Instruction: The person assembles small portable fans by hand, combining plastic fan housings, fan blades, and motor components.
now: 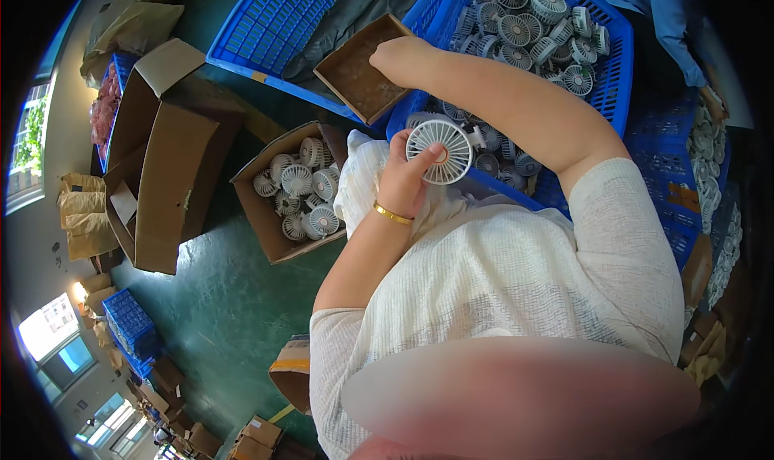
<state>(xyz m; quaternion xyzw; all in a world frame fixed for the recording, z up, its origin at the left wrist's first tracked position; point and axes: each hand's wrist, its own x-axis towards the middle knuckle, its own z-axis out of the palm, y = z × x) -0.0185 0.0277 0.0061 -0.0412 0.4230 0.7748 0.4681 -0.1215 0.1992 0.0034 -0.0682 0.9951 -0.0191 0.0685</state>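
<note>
My left hand [403, 176] grips a white handheld fan [439, 151]. Its round slatted grille faces up, my thumb presses near the hub, and a small hinge bracket juts from the right side. A gold bracelet circles that wrist. Farther off, my right hand [401, 62] reaches into a shallow cardboard box [367, 97], its fingers curled down; anything pinched in them is too small to make out. That box rests across the edges of the blue crates. Close by to the right, a blue crate [617, 97] is heaped with similar white fans [516, 29].
Left of my lap, an open carton [278, 246] holds several more fans. A blue crate [266, 33] with dark fabric stands beyond it. A tall open cardboard box [173, 186] is on the green floor [234, 323]. A person's blue sleeve [665, 24] shows at upper right.
</note>
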